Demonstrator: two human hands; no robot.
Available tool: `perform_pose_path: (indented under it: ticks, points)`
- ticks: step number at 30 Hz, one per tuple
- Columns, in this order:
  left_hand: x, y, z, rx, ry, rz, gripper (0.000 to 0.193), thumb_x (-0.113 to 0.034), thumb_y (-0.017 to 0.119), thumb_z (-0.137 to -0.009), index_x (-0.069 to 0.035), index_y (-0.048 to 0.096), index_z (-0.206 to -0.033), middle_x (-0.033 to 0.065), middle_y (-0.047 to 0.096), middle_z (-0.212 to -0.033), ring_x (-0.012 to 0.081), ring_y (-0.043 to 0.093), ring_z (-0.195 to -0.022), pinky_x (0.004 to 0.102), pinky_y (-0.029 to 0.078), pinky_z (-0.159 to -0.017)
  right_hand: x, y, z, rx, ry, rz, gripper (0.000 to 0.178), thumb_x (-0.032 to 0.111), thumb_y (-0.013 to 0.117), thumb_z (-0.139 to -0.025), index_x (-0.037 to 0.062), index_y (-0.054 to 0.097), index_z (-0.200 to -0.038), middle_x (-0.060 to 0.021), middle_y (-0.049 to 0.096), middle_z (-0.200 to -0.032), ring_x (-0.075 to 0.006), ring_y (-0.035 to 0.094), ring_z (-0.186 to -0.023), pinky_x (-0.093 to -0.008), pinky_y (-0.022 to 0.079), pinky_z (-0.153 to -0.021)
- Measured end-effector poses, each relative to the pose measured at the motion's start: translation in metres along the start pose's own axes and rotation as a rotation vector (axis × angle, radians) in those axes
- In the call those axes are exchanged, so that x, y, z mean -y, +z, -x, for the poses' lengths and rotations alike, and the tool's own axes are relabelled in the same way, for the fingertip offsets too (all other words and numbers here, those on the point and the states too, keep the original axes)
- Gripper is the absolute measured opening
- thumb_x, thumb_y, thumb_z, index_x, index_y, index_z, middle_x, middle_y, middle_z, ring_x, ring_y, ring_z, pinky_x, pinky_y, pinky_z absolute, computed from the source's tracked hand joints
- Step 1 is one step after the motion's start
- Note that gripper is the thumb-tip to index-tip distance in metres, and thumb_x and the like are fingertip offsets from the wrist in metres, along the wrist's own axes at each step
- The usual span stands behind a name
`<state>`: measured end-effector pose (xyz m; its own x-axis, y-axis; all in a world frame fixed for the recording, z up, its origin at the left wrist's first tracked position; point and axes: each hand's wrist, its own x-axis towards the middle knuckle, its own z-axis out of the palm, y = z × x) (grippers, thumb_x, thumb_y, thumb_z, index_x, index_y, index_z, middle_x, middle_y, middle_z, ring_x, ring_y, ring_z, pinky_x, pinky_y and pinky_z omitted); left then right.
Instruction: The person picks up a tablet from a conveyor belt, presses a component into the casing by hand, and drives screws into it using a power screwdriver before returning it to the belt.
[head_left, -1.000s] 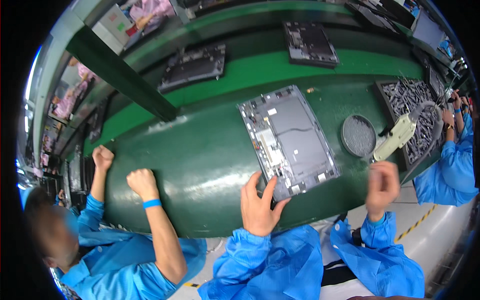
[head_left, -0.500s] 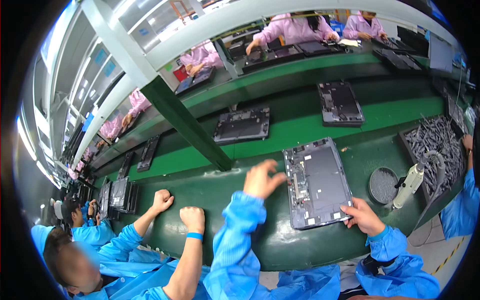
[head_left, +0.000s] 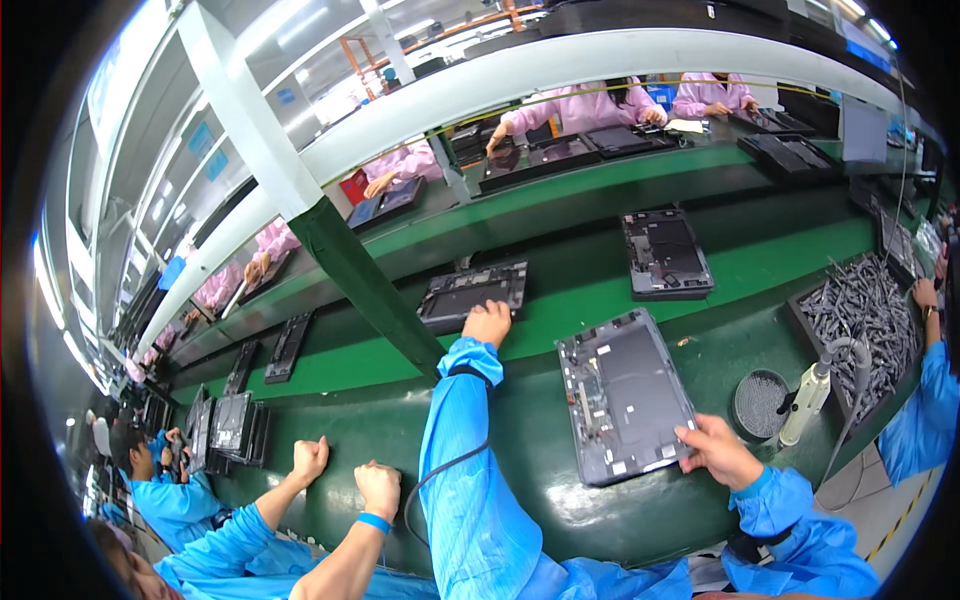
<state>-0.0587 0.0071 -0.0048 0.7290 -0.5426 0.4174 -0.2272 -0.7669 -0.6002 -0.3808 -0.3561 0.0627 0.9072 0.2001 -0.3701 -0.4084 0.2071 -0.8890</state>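
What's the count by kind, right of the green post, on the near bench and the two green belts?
Open device chassis: 3
Round dark dish: 1
Electric screwdriver: 1
Tray of small dark parts: 1
Total: 6
The dark items at the far right edge are too unclear to count.

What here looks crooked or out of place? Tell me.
Nothing is spilled or visibly damaged. The open tablet under the right hand lies skewed to the bench edge. The left hand rests on a dark tablet on the belt.
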Motion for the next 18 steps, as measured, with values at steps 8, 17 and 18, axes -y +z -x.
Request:
perform_pose_path:
  ticks: [8, 17, 18]
  points:
    - [0.019, -0.158, -0.052, -0.256, -0.237, 0.339, 0.025, -0.014, 0.059, -0.077, -0.006, 0.052, -0.099, 0.0108, 0.061, -0.081, 0.0291, 0.065, -0.067, 0.0437, 0.051, -0.055, 0.045, 0.043, -0.146, -0.043, -0.122, -0.262, 0.033, 0.029, 0.054, -0.094, 0.0001, 0.056, -0.112, -0.0059, 0.063, -0.097, -0.0123, 0.06, -0.071, -0.0245, 0.055, -0.067]
    - [-0.054, -0.312, -0.035, -0.269, -0.185, 0.399, 0.032, -0.015, 0.064, -0.073, -0.006, 0.055, -0.103, 0.0102, 0.062, -0.077, 0.0281, 0.064, -0.058, 0.0389, 0.051, -0.052, 0.047, 0.07, -0.13, 0.05, -0.622, 0.165, 0.086, 0.017, 0.066, -0.085, -0.0014, 0.007, -0.146, -0.0249, 0.022, -0.146, -0.035, 0.034, -0.131, -0.0405, 0.035, -0.106]
    - [-0.062, -0.328, -0.019, -0.215, -0.188, 0.343, 0.033, -0.016, 0.066, -0.072, -0.006, 0.055, -0.101, 0.0095, 0.061, -0.077, 0.0267, 0.064, -0.06, 0.0376, 0.052, -0.053, 0.053, 0.091, -0.122, -0.045, -0.984, 0.482, 0.091, 0.012, 0.072, -0.076, -0.0013, 0.013, -0.144, -0.0224, 0.028, -0.142, -0.0318, 0.039, -0.127, -0.0375, 0.037, -0.104]
